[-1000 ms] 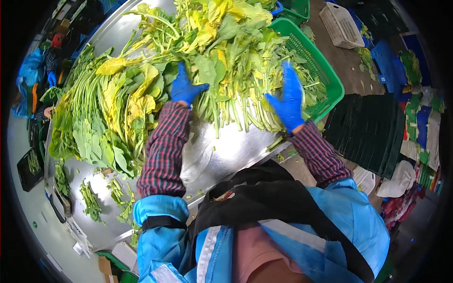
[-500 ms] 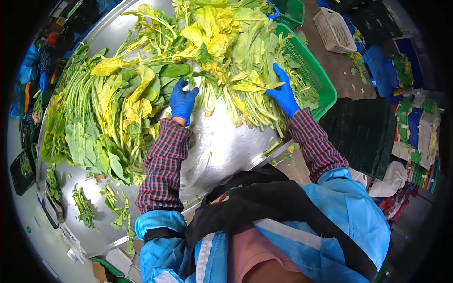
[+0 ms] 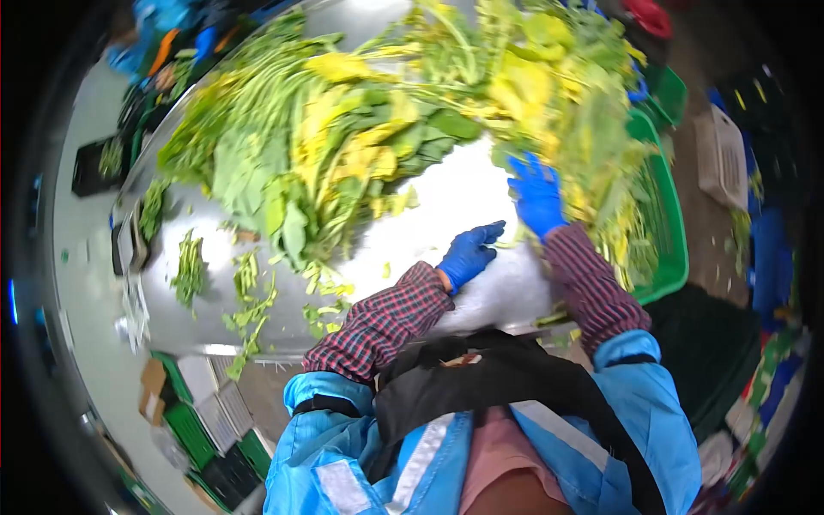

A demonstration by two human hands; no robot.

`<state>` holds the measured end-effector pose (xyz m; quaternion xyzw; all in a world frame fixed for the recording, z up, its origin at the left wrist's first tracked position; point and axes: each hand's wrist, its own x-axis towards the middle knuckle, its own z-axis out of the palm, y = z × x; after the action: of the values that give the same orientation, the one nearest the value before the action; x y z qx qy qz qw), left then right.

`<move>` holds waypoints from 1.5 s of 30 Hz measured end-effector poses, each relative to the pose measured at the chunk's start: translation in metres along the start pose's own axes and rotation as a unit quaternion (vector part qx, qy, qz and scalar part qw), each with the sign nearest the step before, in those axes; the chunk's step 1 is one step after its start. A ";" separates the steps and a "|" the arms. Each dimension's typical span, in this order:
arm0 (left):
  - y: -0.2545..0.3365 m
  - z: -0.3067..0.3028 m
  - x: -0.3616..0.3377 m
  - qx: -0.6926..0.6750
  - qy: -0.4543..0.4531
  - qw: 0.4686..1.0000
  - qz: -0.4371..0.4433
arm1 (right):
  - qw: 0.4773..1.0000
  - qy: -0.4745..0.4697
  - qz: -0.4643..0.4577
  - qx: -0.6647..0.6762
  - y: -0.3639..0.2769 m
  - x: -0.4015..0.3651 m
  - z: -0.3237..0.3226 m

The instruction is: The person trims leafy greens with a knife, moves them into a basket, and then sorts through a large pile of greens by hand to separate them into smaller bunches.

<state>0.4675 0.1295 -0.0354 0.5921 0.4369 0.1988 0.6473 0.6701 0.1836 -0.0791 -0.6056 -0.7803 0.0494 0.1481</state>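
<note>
My left hand (image 3: 470, 256), in a blue glove, is low over the shiny metal table (image 3: 438, 202) with its fingers stretched out to the right and nothing in them. My right hand (image 3: 538, 196), gloved alike, has its fingers spread at the left edge of the right-hand pile of yellowing leafy greens (image 3: 592, 129). Some leaves lie right at its fingertips. Another big heap of leafy greens (image 3: 283, 163), green stems mixed with yellow leaves, spreads over the table to the left of both hands.
A green plastic crate (image 3: 674, 232) stands at the right table edge, partly under the greens. Small stem bunches (image 3: 189, 270) and scraps lie at the table's left. A white basket (image 3: 721, 159) is on the floor at right. Another person's blue glove (image 3: 206, 41) shows at upper left.
The view has turned, shifting the table scene. My left hand has left the left heap's edge and come down over bare metal; my right hand has moved from the right pile's stems to its left edge.
</note>
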 end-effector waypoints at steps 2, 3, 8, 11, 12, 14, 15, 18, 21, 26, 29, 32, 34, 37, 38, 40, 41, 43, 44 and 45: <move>0.024 -0.022 -0.014 0.008 0.066 0.997 0.045 | 0.998 -0.055 0.007 -0.039 0.032 -0.003 -0.019; 0.038 -0.036 -0.024 0.027 0.093 0.993 0.068 | 0.997 -0.053 -0.028 -0.045 0.054 -0.005 -0.034; 0.069 -0.104 -0.083 0.049 0.271 0.950 0.145 | 0.944 -0.239 0.004 -0.227 0.123 0.019 -0.112; 0.060 -0.124 -0.112 0.018 0.341 0.927 0.151 | 0.979 -0.148 0.075 -0.116 0.117 0.078 -0.102; 0.056 -0.125 -0.119 0.014 0.346 0.925 0.156 | 0.999 -0.032 -0.003 0.015 0.068 0.102 -0.112; 0.049 -0.128 -0.132 -0.022 0.346 0.928 0.137 | 0.984 0.039 -0.148 0.091 -0.033 0.146 -0.128; 0.048 -0.129 -0.137 -0.007 0.338 0.930 0.144 | 0.976 0.035 -0.184 0.109 -0.078 0.166 -0.126; 0.049 -0.137 -0.152 -0.013 0.325 0.929 0.174 | 0.948 0.023 -0.299 0.111 -0.186 0.222 -0.107; 0.044 -0.149 -0.170 -0.041 0.316 0.933 0.165 | 0.932 0.030 -0.361 -0.013 -0.253 0.278 -0.069; 0.020 -0.180 -0.201 -0.100 0.323 0.933 0.124 | 0.907 -0.028 -0.381 -0.179 -0.316 0.363 -0.038; 0.002 -0.193 -0.201 -0.138 0.301 0.935 0.125 | 0.923 -0.134 -0.321 -0.164 -0.344 0.397 -0.036; -0.004 -0.201 -0.189 -0.159 0.276 0.937 0.140 | 0.902 -0.248 -0.331 -0.120 -0.348 0.422 -0.016; -0.009 -0.201 -0.181 -0.160 0.253 0.940 0.162 | 0.905 -0.252 -0.328 -0.098 -0.342 0.424 -0.015; -0.014 -0.203 -0.174 -0.194 0.246 0.937 0.154 | 0.869 -0.261 -0.343 -0.243 -0.351 0.423 -0.029; -0.015 -0.204 -0.172 -0.181 0.243 0.940 0.156 | 0.867 -0.267 -0.341 -0.245 -0.352 0.426 -0.028; -0.018 -0.204 -0.172 -0.176 0.236 0.944 0.153 | 0.844 -0.261 -0.366 -0.293 -0.352 0.427 -0.027; -0.020 -0.205 -0.172 -0.165 0.233 0.946 0.152 | 0.852 -0.257 -0.368 -0.268 -0.347 0.426 -0.026; -0.024 -0.205 -0.174 -0.166 0.236 0.945 0.153 | 0.856 -0.274 -0.359 -0.251 -0.347 0.428 -0.019; -0.024 -0.205 -0.174 -0.166 0.239 0.944 0.153 | 0.860 -0.288 -0.349 -0.234 -0.350 0.425 -0.020; -0.024 -0.205 -0.175 -0.170 0.239 0.944 0.151 | 0.859 -0.270 -0.361 -0.242 -0.350 0.422 -0.024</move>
<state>0.2030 0.1100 0.0167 0.4676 0.4438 0.5014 0.5770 0.2577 0.4941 0.1061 -0.2609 -0.9411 -0.0365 -0.2122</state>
